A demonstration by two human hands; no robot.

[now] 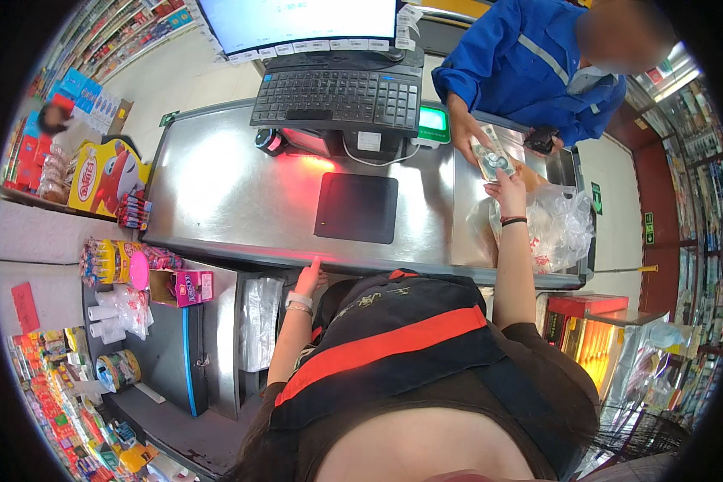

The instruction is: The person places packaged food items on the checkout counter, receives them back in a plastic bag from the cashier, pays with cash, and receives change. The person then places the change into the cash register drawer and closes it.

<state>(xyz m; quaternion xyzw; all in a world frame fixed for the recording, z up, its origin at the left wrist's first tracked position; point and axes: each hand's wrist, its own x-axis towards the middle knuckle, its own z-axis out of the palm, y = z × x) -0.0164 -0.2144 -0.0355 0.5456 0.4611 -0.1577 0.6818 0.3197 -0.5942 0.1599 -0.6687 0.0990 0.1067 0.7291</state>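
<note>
My right hand reaches across the counter and pinches the near end of a banknote with what look like coins on it. A hand of a person in a blue jacket holds the far end. That person's other hand holds a dark object, perhaps a wallet. A clear plastic bag with red print lies beside my right wrist. My left hand is at the counter's near edge, index finger extended, with nothing seen in it. Nearest to it on the metal counter is a black square pad.
A keyboard stands on a raised shelf below a lit monitor. Beneath it a scanner glows red, and a green-lit display is alongside. Candy tubs and a pink box stand left; a lit cabinet is right.
</note>
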